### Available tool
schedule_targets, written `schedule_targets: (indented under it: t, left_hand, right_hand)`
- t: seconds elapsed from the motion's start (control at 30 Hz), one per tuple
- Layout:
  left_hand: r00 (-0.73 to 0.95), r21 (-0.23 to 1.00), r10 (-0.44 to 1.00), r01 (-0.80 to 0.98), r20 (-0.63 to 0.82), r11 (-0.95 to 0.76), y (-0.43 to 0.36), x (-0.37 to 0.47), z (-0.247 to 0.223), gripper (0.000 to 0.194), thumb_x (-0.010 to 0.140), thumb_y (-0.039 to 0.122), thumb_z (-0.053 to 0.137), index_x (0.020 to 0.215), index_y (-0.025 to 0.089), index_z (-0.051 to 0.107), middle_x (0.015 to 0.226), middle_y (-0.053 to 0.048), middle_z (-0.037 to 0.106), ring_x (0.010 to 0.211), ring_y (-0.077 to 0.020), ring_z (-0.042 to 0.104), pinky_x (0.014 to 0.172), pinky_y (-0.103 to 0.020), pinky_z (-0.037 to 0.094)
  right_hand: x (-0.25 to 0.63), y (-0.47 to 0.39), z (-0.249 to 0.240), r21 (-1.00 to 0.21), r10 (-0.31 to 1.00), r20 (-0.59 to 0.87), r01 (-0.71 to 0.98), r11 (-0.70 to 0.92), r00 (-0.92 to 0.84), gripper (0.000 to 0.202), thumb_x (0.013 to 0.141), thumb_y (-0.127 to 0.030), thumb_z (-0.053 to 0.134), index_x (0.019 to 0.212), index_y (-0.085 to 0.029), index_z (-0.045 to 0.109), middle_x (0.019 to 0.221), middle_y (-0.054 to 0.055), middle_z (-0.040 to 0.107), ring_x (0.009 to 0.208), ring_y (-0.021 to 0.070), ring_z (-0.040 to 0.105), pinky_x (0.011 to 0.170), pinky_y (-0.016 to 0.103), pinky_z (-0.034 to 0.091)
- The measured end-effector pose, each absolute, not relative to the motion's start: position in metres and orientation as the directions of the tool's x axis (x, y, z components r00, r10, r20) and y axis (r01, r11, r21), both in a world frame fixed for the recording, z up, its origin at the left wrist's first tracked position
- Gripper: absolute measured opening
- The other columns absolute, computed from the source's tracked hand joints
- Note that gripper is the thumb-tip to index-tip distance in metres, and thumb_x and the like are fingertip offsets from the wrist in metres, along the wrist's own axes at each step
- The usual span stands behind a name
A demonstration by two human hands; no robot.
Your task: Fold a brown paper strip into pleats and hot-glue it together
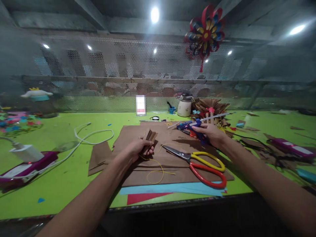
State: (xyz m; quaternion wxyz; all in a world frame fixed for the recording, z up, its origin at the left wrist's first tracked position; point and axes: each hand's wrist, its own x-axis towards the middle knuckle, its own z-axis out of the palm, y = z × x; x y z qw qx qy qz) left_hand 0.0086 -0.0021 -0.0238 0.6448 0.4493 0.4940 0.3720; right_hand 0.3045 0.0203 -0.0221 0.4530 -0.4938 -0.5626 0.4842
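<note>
My left hand (139,147) is closed around a small bundle of folded brown paper (150,135), its pleated edges pointing up. Yellow string (161,169) trails from below that hand onto the paper sheets. To the right, my right hand (212,132) grips a blue glue gun (187,125), whose nozzle points left; a long whitish glue stick (219,115) sticks out at its back. Between and below the hands, scissors (190,159) with one yellow and one red handle lie partly open on large brown paper sheets (140,174).
Blue paper strips (170,188) and red paper (145,198) lie along the front edge. Purple power strips (44,161) and cables flank the work. Behind stand a phone (140,104), a white bottle (184,108) and a pleated brown paper craft (212,107). A paper flower (206,34) hangs above.
</note>
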Motion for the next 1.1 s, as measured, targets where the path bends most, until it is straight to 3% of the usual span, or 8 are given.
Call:
schedule_targets:
  t: [0.17, 0.33, 0.4, 0.47, 0.53, 0.7, 0.83, 1.1]
  left_hand:
    - [0.239, 0.955, 0.930, -0.033, -0.280, 0.296, -0.002, 0.008, -0.022, 0.008, 0.073, 0.008, 0.051, 0.065, 0.010, 0.050, 0.053, -0.004, 0.058, 0.041, -0.0074, 0.052, 0.038, -0.014, 0.041]
    - [0.215, 0.963, 0.946, -0.064, -0.242, 0.261, -0.001, 0.008, -0.020, 0.005, 0.072, 0.009, 0.054, 0.068, 0.010, 0.052, 0.054, -0.004, 0.058, 0.042, -0.0075, 0.052, 0.039, -0.014, 0.041]
    - [0.204, 0.963, 0.951, -0.086, -0.233, 0.254, -0.002, 0.008, -0.019, 0.005, 0.072, 0.009, 0.054, 0.068, 0.009, 0.053, 0.054, -0.004, 0.058, 0.042, -0.0072, 0.052, 0.039, -0.015, 0.041]
    - [0.209, 0.962, 0.951, -0.104, -0.226, 0.251, -0.002, 0.008, -0.018, 0.006, 0.072, 0.009, 0.053, 0.067, 0.009, 0.054, 0.054, -0.004, 0.057, 0.042, -0.0071, 0.051, 0.038, -0.015, 0.041]
    - [0.212, 0.963, 0.954, -0.124, -0.211, 0.240, -0.003, 0.008, -0.016, 0.008, 0.072, 0.008, 0.052, 0.065, 0.009, 0.054, 0.055, -0.004, 0.057, 0.042, -0.0070, 0.051, 0.038, -0.015, 0.040]
    - [0.180, 0.959, 0.965, -0.174, -0.192, 0.223, -0.006, 0.010, -0.011, 0.008, 0.073, 0.007, 0.051, 0.065, 0.008, 0.052, 0.054, -0.005, 0.056, 0.041, -0.0061, 0.050, 0.037, -0.014, 0.039]
    - [0.171, 0.942, 0.966, -0.242, -0.193, 0.231, -0.006, 0.010, -0.010, 0.006, 0.072, 0.007, 0.052, 0.067, 0.009, 0.049, 0.053, -0.004, 0.056, 0.040, -0.0064, 0.049, 0.036, -0.015, 0.038]
    - [0.187, 0.942, 0.966, -0.252, -0.175, 0.220, -0.005, 0.011, -0.015, 0.006, 0.071, 0.007, 0.053, 0.067, 0.009, 0.050, 0.052, -0.004, 0.056, 0.040, -0.0064, 0.048, 0.037, -0.016, 0.038]
  right_hand:
    - [0.317, 0.037, -0.025, -0.994, 0.994, 0.105, 0.038, 0.105, 0.001, 0.033, 0.060, -0.037, 0.071, 0.081, -0.013, 0.062, 0.069, 0.007, 0.065, 0.054, 0.0142, 0.059, 0.052, 0.027, 0.050]
    - [0.325, 0.044, -0.028, -0.931, 0.943, 0.280, 0.289, 0.223, 0.177, 0.030, 0.063, -0.038, 0.066, 0.078, -0.012, 0.062, 0.069, 0.006, 0.064, 0.060, 0.0168, 0.059, 0.060, 0.032, 0.049]
    - [0.324, 0.042, -0.031, -0.817, 0.902, 0.404, 0.504, 0.281, 0.153, 0.029, 0.064, -0.035, 0.064, 0.082, -0.013, 0.064, 0.076, 0.007, 0.065, 0.071, 0.0201, 0.059, 0.068, 0.034, 0.048]
    - [0.319, 0.039, -0.033, -0.605, 0.842, 0.536, 0.724, 0.331, 0.064, 0.028, 0.070, -0.031, 0.059, 0.091, -0.014, 0.064, 0.085, 0.008, 0.065, 0.081, 0.0224, 0.058, 0.076, 0.036, 0.045]
    - [0.314, 0.036, -0.036, -0.435, 0.796, 0.603, 0.815, 0.383, -0.052, 0.030, 0.075, -0.027, 0.052, 0.100, -0.015, 0.062, 0.094, 0.009, 0.064, 0.088, 0.0225, 0.056, 0.081, 0.037, 0.042]
    - [0.300, 0.025, -0.037, -0.259, 0.694, 0.685, 0.818, 0.514, -0.219, 0.035, 0.074, -0.017, 0.053, 0.109, -0.019, 0.057, 0.102, 0.008, 0.058, 0.097, 0.0221, 0.051, 0.087, 0.037, 0.039]
    - [0.292, 0.018, -0.041, -0.231, 0.665, 0.711, 0.816, 0.529, -0.230, 0.032, 0.070, -0.015, 0.056, 0.102, -0.018, 0.057, 0.100, 0.008, 0.055, 0.096, 0.0231, 0.050, 0.085, 0.038, 0.040]
    - [0.299, 0.018, -0.056, -0.178, 0.695, 0.624, 0.802, 0.570, -0.356, 0.024, 0.067, -0.015, 0.058, 0.091, -0.017, 0.056, 0.093, 0.008, 0.055, 0.090, 0.0225, 0.051, 0.077, 0.035, 0.042]
